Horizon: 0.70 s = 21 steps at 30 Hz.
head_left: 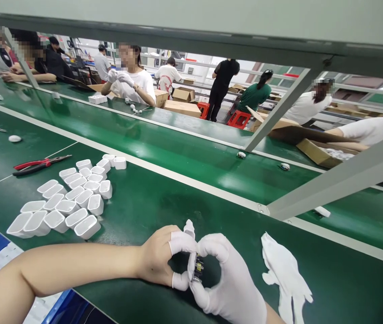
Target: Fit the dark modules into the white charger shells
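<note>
In the head view, white finger covers sit on some fingers of my left hand (158, 256), which is otherwise bare. My right hand (233, 276) wears a white fabric glove. Between the fingertips of both hands is a small circuit board assembly (198, 267) with dark and yellow parts. Thumbs press from below and fingers from above, so much of the piece is hidden. Whether a white casing is part of it, I cannot tell. A loose white glove (284, 270) lies flat on the green bench to the right of my right hand.
Several open white plastic cases (66, 207) stand grouped at left on the green bench (137, 198). Red-handled pliers (39, 164) lie beyond them. A pale rail (178, 174) and a slanted metal post (333, 180) border the conveyor (194, 148). Co-workers sit across from me.
</note>
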Each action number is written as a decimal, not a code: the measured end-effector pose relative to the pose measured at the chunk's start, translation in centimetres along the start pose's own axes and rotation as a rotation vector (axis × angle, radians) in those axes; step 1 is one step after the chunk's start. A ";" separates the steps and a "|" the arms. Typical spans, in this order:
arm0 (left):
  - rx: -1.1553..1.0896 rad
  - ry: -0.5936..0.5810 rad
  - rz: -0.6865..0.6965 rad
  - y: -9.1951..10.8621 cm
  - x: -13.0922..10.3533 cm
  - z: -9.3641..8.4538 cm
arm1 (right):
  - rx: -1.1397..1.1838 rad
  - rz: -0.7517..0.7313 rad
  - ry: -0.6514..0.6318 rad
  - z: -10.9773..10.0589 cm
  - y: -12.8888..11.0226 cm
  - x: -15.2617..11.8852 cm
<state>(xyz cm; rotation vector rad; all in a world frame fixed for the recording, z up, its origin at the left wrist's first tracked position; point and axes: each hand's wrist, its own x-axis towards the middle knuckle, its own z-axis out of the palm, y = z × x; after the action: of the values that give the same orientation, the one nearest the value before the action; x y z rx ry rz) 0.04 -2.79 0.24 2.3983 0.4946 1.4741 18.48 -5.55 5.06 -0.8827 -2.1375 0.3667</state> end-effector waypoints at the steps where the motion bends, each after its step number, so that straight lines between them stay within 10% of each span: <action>1: -0.007 0.000 0.011 0.0 0.0 0.0 | -0.003 -0.010 0.003 0.1 0.0 0.0; 21: -0.062 0.025 -0.056 0.1 0.1 -0.2 | 0.105 0.044 0.025 0.3 -0.2 -0.6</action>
<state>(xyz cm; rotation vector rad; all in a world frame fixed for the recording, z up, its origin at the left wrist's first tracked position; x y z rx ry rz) -0.10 -2.83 0.47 2.3025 0.5096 1.4759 18.42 -6.09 4.60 -0.8704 -2.0586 0.4836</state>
